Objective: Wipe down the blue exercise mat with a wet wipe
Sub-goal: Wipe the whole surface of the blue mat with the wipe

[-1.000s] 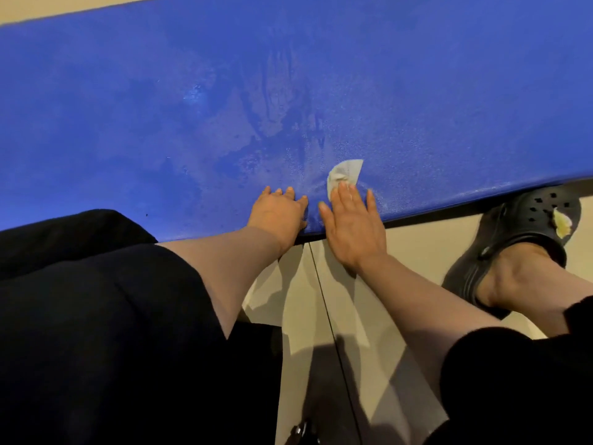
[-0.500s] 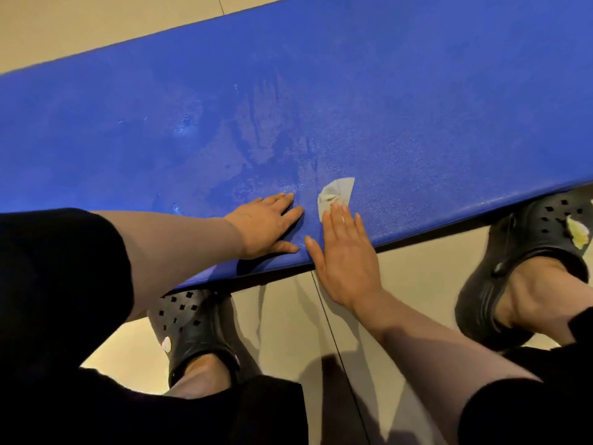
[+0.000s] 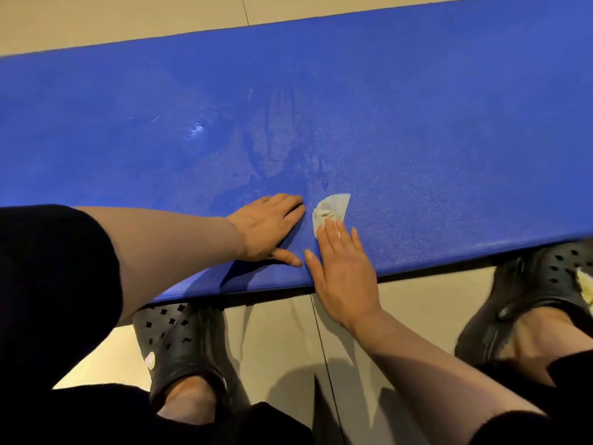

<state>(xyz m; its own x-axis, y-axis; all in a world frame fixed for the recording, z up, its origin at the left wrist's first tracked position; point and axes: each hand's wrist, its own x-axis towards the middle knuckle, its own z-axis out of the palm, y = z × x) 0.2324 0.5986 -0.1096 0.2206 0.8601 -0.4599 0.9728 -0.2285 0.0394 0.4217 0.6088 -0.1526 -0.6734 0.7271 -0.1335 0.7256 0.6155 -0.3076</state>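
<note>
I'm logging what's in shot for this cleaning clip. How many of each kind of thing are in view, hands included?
Blue mats: 1, the blue exercise mat
Wet wipes: 1, the wet wipe
Hands: 2, the left hand and the right hand
Black clogs: 2, the left clog and the right clog
Total: 6

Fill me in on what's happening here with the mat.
A person is crouched at the near edge of a blue exercise mat laid on a tiled floor, wiping it. The right hand presses a crumpled wet wipe flat against the mat under straight fingers. The left hand lies flat on the mat just beside it, bracing. Streaky patches beyond the hands look damp and already wiped. Black clogs stand on the floor just off the mat's edge.
</note>
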